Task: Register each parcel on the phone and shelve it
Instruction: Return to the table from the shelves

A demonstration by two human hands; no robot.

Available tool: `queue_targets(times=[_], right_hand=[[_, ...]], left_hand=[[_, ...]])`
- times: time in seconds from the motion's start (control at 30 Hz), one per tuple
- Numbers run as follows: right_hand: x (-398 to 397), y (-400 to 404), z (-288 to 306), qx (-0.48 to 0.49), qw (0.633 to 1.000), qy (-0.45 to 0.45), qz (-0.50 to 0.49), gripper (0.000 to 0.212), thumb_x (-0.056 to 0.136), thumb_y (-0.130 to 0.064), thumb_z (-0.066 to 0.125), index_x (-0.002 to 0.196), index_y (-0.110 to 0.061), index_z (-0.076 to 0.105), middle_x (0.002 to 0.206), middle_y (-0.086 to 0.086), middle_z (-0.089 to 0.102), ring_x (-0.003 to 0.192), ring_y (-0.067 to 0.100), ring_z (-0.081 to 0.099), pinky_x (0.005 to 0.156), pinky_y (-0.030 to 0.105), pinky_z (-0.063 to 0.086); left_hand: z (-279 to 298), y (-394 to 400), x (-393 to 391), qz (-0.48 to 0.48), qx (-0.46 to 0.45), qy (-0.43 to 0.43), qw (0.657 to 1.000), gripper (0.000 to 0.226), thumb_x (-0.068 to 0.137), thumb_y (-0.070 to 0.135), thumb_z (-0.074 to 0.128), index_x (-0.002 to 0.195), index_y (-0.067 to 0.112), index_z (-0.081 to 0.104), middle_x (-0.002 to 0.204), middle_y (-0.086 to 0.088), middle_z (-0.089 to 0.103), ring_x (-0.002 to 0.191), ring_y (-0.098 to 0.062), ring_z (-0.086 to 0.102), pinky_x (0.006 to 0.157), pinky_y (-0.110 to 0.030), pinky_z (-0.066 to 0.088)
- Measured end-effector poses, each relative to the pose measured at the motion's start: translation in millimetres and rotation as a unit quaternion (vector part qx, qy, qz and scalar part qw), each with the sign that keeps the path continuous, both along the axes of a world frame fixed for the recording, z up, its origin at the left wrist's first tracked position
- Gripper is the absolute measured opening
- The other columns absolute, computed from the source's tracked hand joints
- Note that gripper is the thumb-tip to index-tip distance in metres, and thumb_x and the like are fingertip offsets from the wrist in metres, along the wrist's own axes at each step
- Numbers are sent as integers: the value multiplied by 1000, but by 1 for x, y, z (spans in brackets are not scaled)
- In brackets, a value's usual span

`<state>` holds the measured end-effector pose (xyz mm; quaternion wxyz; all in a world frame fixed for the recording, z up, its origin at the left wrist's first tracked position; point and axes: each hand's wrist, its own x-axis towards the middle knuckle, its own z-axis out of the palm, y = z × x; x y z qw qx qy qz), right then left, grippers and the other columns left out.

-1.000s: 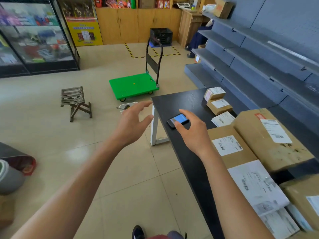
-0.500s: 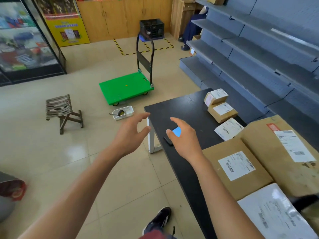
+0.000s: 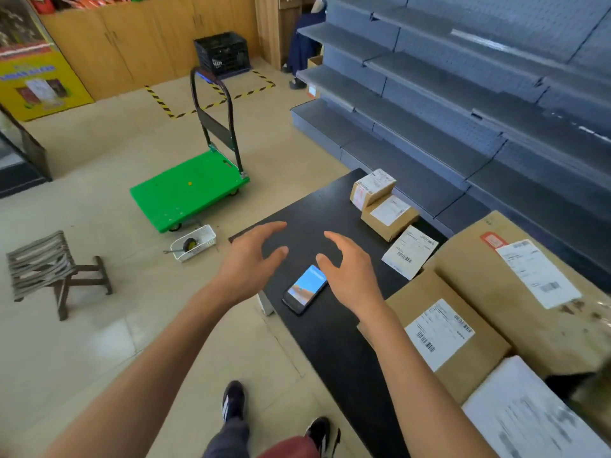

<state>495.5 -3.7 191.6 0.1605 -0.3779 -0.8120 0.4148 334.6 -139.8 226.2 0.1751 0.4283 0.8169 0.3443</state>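
A phone (image 3: 305, 289) with a lit screen lies flat near the front edge of the black table (image 3: 314, 209). My right hand (image 3: 350, 272) hovers just above and right of it, fingers spread, holding nothing. My left hand (image 3: 253, 259) is open over the table's left corner. Two small cardboard parcels (image 3: 372, 186) (image 3: 390, 216) sit at the far end, a flat white parcel (image 3: 410, 251) lies beside them. Larger boxes (image 3: 449, 335) (image 3: 529, 285) and a white mailer (image 3: 529, 418) crowd the right side.
Grey shelving (image 3: 446, 104) runs along the right behind the table. A green platform trolley (image 3: 188, 190) stands on the floor to the left, with a small white basket (image 3: 195, 244) and a folding wooden stool (image 3: 49, 269) nearby. A black crate (image 3: 221, 54) sits at the back.
My right hand has let go of the phone, which now lies on the table. Both hands have moved forward over the table and I have stepped closer.
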Motion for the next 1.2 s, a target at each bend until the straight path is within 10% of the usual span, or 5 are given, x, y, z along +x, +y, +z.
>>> queue_targets(times=[1.2], right_hand=[[-139,-42,-210,-218,841,-267,-418,96,84,-59,71,154,-14,24,146,8,32,133,28,37,99,51,50]], left_hand=[[-143,138,-153,-336,-187,-57,921,44,100,32,60,144,32,51,147,8,54,132,-14,52,108,-35,45]])
